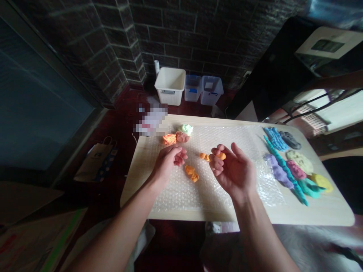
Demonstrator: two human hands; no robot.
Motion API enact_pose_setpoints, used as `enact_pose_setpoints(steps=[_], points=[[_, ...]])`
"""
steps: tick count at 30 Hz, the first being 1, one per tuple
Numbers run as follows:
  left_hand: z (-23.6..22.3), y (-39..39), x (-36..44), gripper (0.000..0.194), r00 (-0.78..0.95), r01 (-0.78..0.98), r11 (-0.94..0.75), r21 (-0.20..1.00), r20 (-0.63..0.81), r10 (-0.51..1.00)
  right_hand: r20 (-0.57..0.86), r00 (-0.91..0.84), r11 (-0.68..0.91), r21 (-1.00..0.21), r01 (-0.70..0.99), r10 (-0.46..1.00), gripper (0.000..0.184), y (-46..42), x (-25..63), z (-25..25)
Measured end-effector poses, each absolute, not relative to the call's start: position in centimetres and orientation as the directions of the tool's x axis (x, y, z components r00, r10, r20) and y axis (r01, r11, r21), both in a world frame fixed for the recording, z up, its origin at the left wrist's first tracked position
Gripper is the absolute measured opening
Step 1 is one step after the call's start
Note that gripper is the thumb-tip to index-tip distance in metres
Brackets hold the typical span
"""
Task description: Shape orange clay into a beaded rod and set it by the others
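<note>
My left hand (pixel 171 162) hovers over the bubble wrap with its fingers loosely curled and nothing visible in them. Below its fingertips lies a twisted orange clay-like piece (pixel 192 173). My right hand (pixel 236 172) is turned palm up, fingers half bent and thumb held apart. Behind its fingertips shows another orange piece (pixel 203 156), partly hidden; whether the fingers touch it I cannot tell. Just beyond my left hand sit an orange lump (pixel 169 139), a brownish-red lump (pixel 183 136) and a pale green lump (pixel 186 129), all soft-looking.
Bubble wrap (pixel 227 136) covers much of the pale table (pixel 198 214). On the right lie a long teal strip (pixel 286 172), a purple piece (pixel 279 172), a blue piece (pixel 272 138) and several other coloured lumps. A white bin (pixel 170 96) and clear boxes (pixel 211 96) stand by the wall.
</note>
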State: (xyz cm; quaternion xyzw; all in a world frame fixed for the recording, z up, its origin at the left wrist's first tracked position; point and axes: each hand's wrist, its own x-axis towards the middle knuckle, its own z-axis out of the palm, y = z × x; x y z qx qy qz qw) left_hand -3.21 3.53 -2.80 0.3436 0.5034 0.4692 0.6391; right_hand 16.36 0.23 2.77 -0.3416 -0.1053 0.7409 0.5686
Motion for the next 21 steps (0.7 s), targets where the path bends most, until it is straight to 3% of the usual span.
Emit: enact_pose_setpoints(steps=[2,4,10,14,21], points=[[-2.95,3.55,-3.22,0.026,0.056,-0.255,0.318,0.913,-0.314,0.948,-0.38,-0.136,-0.323,-0.487,-0.811,0.915,0.018,0.22,16.53,3.25],[-3.06,3.55,-3.25,0.026,0.059,-0.254,0.314,0.915,-0.31,0.949,-0.386,-0.15,-0.335,-0.471,-0.816,0.91,0.023,0.18,16.62,3.5],[-2.91,3.58,-3.23,0.027,0.066,-0.26,0.323,0.91,-0.317,0.946,-0.302,-0.145,-0.298,-0.558,-0.775,0.942,0.03,0.3,16.35,3.1],[-2.92,3.61,-3.2,0.025,0.065,-0.258,0.324,0.91,-0.318,0.946,-0.324,-0.17,-0.341,-0.596,-0.727,0.931,0.018,0.13,16.23,3.0],[-2.91,3.55,-3.32,0.026,0.06,-0.248,0.322,0.914,-0.317,0.946,-0.311,-0.148,-0.324,-0.652,-0.685,0.939,0.056,-0.15,16.16,3.11]])
